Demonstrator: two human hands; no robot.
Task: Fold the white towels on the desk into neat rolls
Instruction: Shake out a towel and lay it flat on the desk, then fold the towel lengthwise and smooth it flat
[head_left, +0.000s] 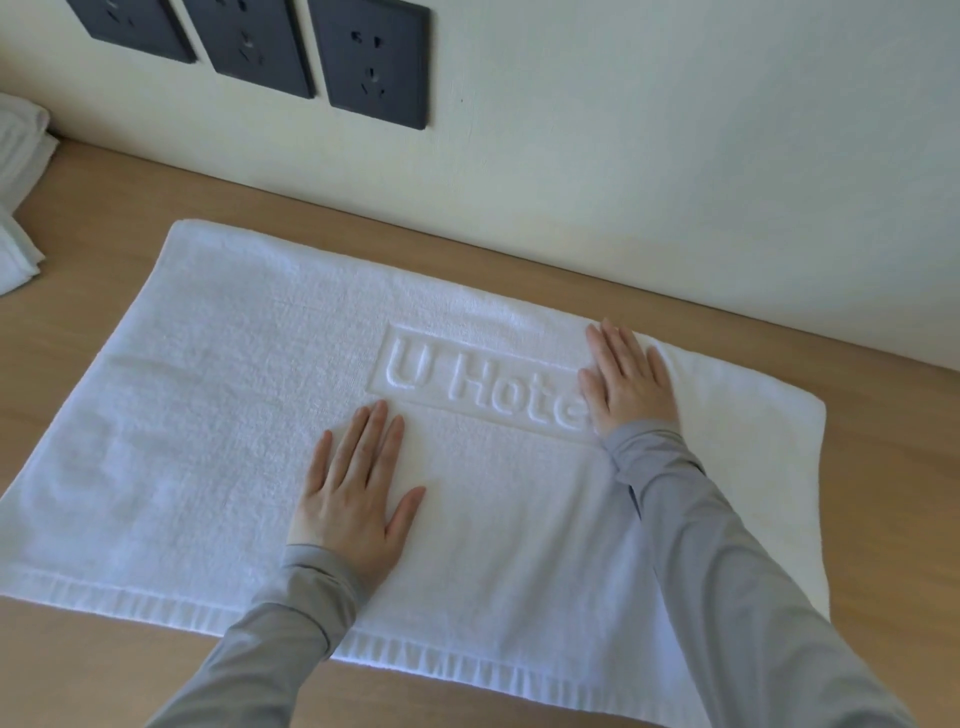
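Observation:
A white towel (208, 415) lies spread flat on the wooden desk (883, 467), with raised "U Hotel" lettering near its middle. My left hand (353, 493) rests palm down on the towel just below the lettering, fingers slightly spread. My right hand (628, 382) lies flat on the towel over the end of the lettering, near the far edge. Both hands hold nothing. Grey sleeves cover both arms.
More white towels (18, 182) sit piled at the desk's far left edge. The wall (675, 156) runs close behind the spread towel and carries three dark socket plates (371, 62). Bare wood shows to the right of the towel and along the front.

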